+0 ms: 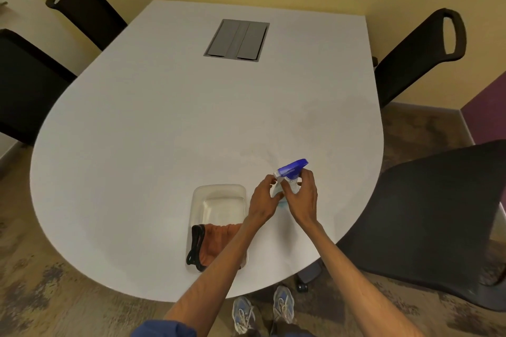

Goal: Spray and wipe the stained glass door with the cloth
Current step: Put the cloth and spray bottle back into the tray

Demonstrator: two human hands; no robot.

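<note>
Where the tray (195, 200) sits: lower middle of the frame, on the white table (164, 117), near its front edge.
cloth (216, 239): orange with a dark trim, bunched in the tray's near end, nobody holding it, left forearm crossing above it.
left hand (262, 197): right up at the bottle's nozzle side, fingers curved toward it. Honestly can't tell if it's pinching the nozzle or just touching.
spray bottle (291, 169): clear body, blue trigger head, just right of the tray, lower centre-right. Roughly upright; can't tell if its base is on the table.
right hand (302, 197): wrapped round the bottle's neck, proper grasp.
glass door: nowhere in frame.
step: I'd say gear pick-up, maybe setting the nozzle. No spraying yet.
next move: probably grab the cloth too, then turn and find the door.
</note>
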